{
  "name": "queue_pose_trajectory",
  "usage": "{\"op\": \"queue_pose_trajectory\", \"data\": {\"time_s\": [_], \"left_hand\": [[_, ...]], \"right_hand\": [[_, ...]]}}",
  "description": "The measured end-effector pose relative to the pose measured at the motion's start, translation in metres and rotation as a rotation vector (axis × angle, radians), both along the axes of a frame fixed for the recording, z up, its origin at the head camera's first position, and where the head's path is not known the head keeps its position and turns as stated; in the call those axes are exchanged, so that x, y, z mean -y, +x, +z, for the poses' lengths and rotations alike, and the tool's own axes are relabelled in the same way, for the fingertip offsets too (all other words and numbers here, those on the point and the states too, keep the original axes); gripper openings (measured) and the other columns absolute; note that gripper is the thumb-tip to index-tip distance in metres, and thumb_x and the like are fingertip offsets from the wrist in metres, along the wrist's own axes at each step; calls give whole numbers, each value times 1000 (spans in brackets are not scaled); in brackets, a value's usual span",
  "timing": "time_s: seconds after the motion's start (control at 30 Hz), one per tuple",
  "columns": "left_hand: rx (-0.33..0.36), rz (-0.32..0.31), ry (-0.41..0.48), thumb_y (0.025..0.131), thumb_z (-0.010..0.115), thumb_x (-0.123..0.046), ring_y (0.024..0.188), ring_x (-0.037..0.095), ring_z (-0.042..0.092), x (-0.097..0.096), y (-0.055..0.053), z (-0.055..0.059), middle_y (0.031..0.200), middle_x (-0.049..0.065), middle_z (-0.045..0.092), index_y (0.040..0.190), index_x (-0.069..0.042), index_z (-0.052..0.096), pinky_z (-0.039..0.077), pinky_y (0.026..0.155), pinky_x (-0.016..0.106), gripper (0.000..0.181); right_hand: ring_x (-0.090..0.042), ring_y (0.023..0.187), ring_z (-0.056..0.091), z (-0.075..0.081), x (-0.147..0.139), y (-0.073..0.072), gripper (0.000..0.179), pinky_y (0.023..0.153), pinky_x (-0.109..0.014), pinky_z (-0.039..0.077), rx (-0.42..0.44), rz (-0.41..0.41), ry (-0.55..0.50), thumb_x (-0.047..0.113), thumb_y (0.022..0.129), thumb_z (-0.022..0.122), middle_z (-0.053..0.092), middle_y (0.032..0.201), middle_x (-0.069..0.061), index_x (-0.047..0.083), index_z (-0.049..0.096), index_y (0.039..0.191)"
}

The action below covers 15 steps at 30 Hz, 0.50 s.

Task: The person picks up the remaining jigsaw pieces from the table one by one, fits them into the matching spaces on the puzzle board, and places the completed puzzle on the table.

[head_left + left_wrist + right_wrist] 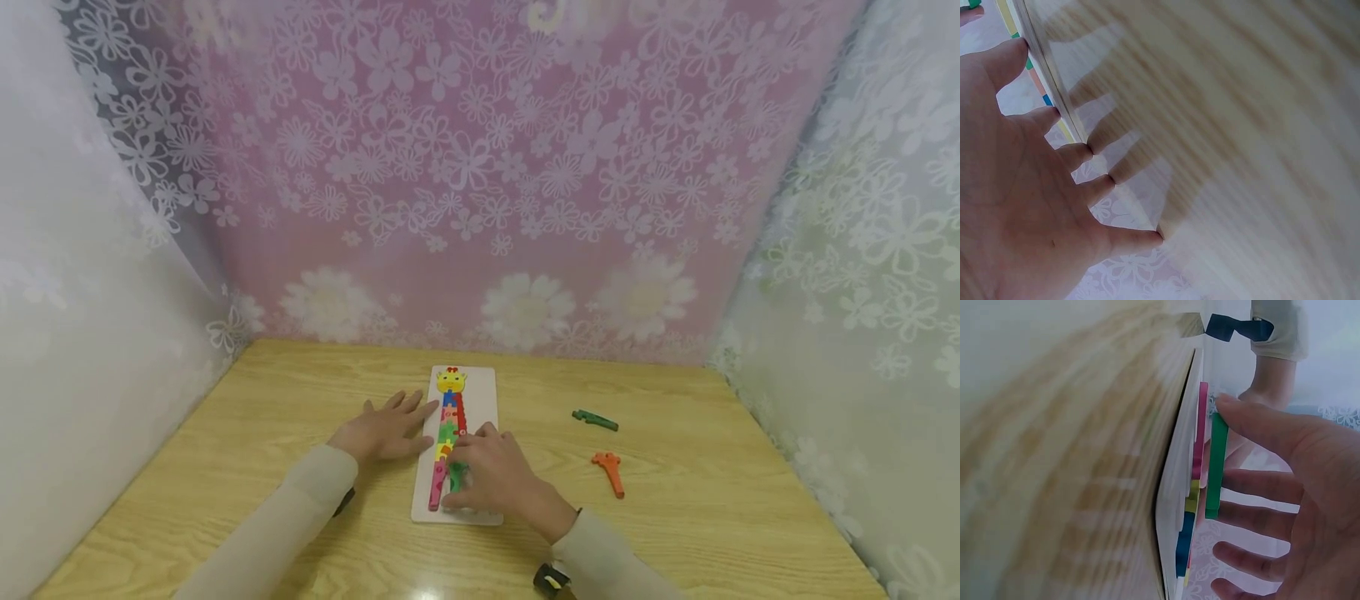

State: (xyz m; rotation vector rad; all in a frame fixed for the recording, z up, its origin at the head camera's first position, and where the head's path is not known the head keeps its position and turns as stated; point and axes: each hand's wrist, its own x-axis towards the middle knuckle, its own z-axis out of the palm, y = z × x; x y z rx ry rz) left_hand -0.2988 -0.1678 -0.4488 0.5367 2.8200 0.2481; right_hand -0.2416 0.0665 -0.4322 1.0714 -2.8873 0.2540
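A pale puzzle board (pixel 482 392) lies on the table, bearing a giraffe of coloured pieces with a yellow head (pixel 451 382) at the far end. My left hand (pixel 386 429) rests with spread fingers at the board's left side, its thumb and index fingertips right at the edge in the left wrist view. Over the near half of the board, my right hand (pixel 491 471) pinches a green puzzle piece (pixel 1216 465) between thumb and fingers. That piece stands slightly above the board in the right wrist view, beside the pink leg piece (pixel 437 487).
To the right of the board lie a dark green puzzle piece (pixel 596 420) and an orange puzzle piece (pixel 610 474) on the wooden table (pixel 690 500). A flowered pink curtain (pixel 465 208) hangs along the back edge, with pale flowered sheets on both sides.
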Motion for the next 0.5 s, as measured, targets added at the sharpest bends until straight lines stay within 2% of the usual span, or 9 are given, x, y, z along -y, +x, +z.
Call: {"op": "queue_pose_trajectory", "data": {"time_s": [0.2, 0.37, 0.5], "left_hand": [[-1, 8, -5, 103, 42, -64, 161, 40, 14, -1, 0, 1, 175, 6, 15, 166, -35, 19, 13, 117, 82, 73], [-5, 2, -1, 104, 42, -64, 161, 41, 15, 0, 0, 1, 175, 7, 16, 166, -33, 21, 14, 116, 82, 73], [-5, 0, 0, 104, 42, -63, 161, 41, 16, 0, 1, 1, 175, 8, 16, 166, -33, 21, 14, 116, 82, 73]], "right_hand": [[-18, 98, 55, 0, 4, 2, 53, 76, -36, 45, -4, -12, 5, 64, 75, 84, 77, 122, 5, 25, 81, 110], [-17, 93, 56, -2, 6, 3, 51, 73, -35, 43, -13, -15, -15, 63, 72, 86, 80, 109, 10, 25, 82, 105], [-18, 96, 58, -3, 9, 3, 52, 74, -36, 44, -7, -28, -21, 65, 71, 86, 79, 98, 13, 25, 83, 105]]}}
